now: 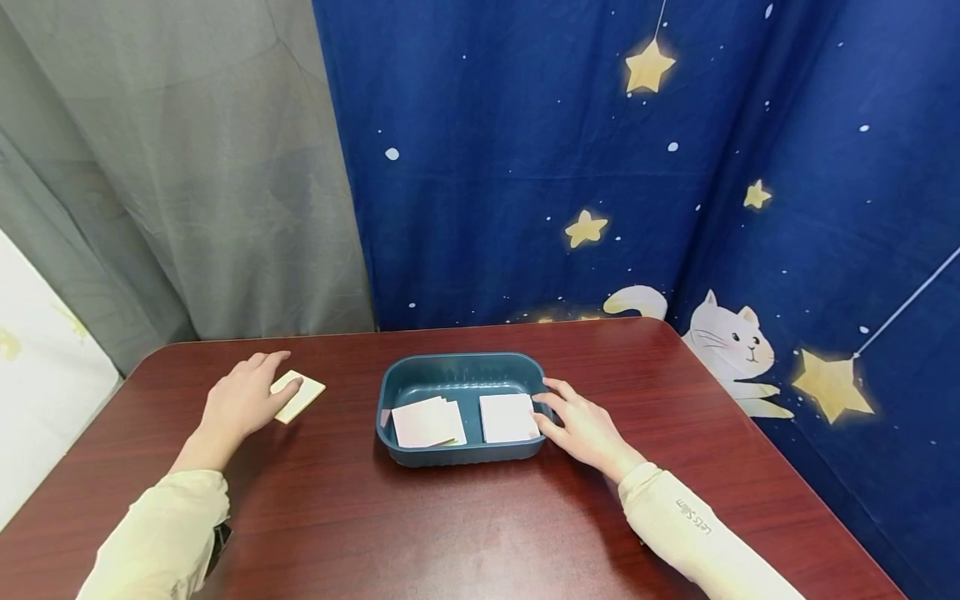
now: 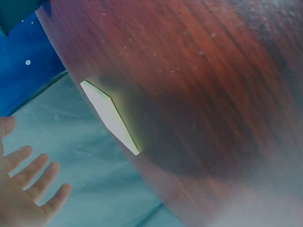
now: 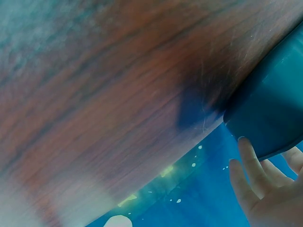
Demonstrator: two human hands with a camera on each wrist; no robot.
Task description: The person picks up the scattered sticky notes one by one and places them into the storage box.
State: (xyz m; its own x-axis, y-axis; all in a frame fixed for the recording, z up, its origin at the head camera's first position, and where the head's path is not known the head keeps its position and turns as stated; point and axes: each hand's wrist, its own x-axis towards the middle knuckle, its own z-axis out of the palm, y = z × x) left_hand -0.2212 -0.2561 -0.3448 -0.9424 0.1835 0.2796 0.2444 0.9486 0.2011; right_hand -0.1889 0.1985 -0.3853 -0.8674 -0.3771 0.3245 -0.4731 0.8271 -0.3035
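A pale yellow pad of square notes [image 1: 307, 394] lies on the table at the left. My left hand [image 1: 243, 396] hovers by it with fingers extended, the thumb overlapping it in the head view; the left wrist view shows spread fingers apart from the pad [image 2: 109, 116]. At the middle stands a dark teal plastic bin [image 1: 457, 456]. Inside are two groups of pale square notes, a staggered pile [image 1: 422, 423] at left and a neater stack [image 1: 507, 418] at right. My right hand [image 1: 588, 427] is at the bin's right end, loosely extended fingers at the rim; firm contact is unclear.
The reddish-brown wooden table [image 1: 450, 533] has rounded far corners. Behind it hang a grey curtain [image 1: 247, 183] and a blue curtain [image 1: 510, 183] with stars and a white cat. A white surface [image 1: 37, 400] shows at the far left.
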